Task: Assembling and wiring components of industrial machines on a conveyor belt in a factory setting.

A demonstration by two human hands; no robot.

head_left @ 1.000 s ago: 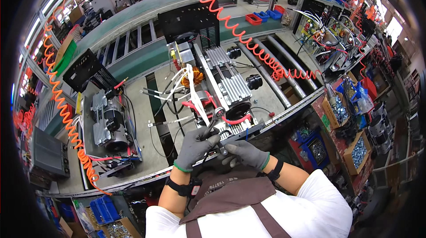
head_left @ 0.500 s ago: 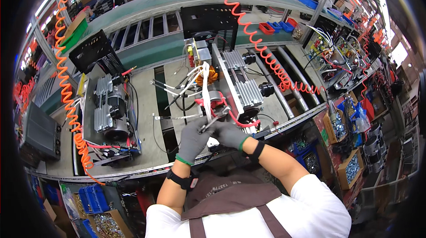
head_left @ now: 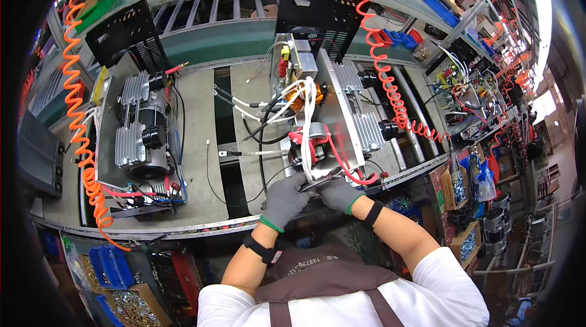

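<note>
My left hand (head_left: 285, 200), in a grey glove, is closed at the near edge of the bench. A slim, shiny metal piece (head_left: 320, 183) spans from its fingers to my right hand (head_left: 340, 195), also gloved and closed; the piece's exact kind is unclear. Just beyond my fingers, a bundle of white cables (head_left: 309, 129) runs down from the open machine assembly. A coil with red wires (head_left: 314, 144) sits beside that bundle, and a copper-wound ring (head_left: 299, 95) lies farther back. A metal plate (head_left: 342, 113) separates these from the finned motor (head_left: 369, 132) on the right.
A second compressor unit (head_left: 141, 125) stands at the left, near an orange coiled hose (head_left: 76, 113). Another hose (head_left: 379, 61) hangs on the right. Black perforated panels (head_left: 317, 19) stand behind. Blue bins (head_left: 113, 267) and boxes of screws (head_left: 137, 307) sit below the bench.
The view has shifted, so the bench sits lower left and farther machines look displaced. My hands remain together at the cable ends, with the metal piece now lying flatter between them.
</note>
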